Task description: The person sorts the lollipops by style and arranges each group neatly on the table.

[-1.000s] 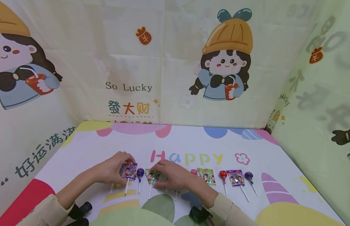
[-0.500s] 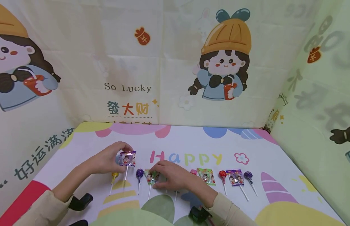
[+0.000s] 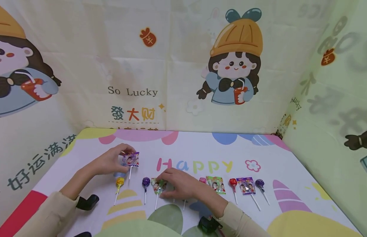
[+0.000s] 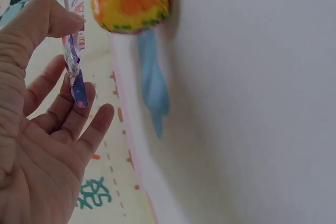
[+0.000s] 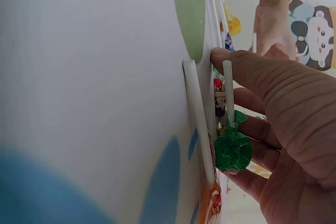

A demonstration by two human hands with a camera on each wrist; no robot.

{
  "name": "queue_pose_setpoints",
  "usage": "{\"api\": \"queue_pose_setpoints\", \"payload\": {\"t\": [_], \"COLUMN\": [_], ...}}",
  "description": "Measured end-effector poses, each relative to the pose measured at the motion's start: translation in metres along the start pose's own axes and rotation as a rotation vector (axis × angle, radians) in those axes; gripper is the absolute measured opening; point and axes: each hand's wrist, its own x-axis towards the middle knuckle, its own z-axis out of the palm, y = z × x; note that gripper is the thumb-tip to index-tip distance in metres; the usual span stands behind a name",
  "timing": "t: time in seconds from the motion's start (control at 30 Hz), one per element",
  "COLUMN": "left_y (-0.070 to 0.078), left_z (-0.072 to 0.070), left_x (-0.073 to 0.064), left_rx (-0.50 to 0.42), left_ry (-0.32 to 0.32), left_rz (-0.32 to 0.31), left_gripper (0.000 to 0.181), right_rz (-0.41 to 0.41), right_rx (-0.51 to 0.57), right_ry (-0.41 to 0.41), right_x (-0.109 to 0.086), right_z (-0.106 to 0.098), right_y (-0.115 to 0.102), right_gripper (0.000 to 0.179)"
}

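My left hand (image 3: 107,161) pinches a purple-wrapped flat lollipop (image 3: 131,159) between thumb and fingers, raised off the table with its stick hanging down. The left wrist view shows its wrapper (image 4: 77,72) edge-on. A yellow round lollipop (image 3: 119,182) lies below that hand, and a purple round one (image 3: 146,182) lies to its right. My right hand (image 3: 181,184) is low on the table, thumb and fingers curled at the edges of a green-wrapped flat lollipop (image 3: 157,186). Beneath its palm, a green round lollipop (image 5: 232,151) appears in the right wrist view.
To the right of my right forearm lie a pink lollipop (image 3: 202,180), a green packet lollipop (image 3: 217,186), a red one (image 3: 233,182), a purple packet one (image 3: 246,186) and a dark purple round one (image 3: 259,183). Printed cloth walls (image 3: 183,65) surround the table (image 3: 195,148).
My left hand has lifted the purple-wrapped lollipop and moved it back and slightly left, uncovering the yellow lollipop. My right hand has stayed in place.
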Motion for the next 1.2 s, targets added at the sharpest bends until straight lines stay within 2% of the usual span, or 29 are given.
{"api": "queue_pose_setpoints", "payload": {"t": [0.2, 0.4, 0.83, 1.2], "left_y": [-0.016, -0.026, -0.036, -0.041], "left_z": [0.002, 0.002, 0.0, -0.001], "left_x": [0.006, 0.007, 0.025, 0.034], "left_rx": [-0.001, -0.003, -0.001, -0.02], "left_ry": [-0.009, -0.021, -0.042, -0.059], "left_rz": [-0.017, -0.003, 0.023, 0.004], "left_gripper": [0.059, 0.058, 0.053, 0.052], "right_rz": [0.006, 0.001, 0.016, 0.01], "right_rx": [0.003, -0.001, 0.012, 0.018], "right_ry": [-0.003, 0.001, -0.001, 0.0], "right_x": [0.0, 0.001, 0.001, 0.002], "right_z": [0.0, 0.001, 0.001, 0.002], "right_y": [0.0, 0.001, 0.002, 0.002], "right_gripper": [0.047, 0.048, 0.047, 0.047]}}
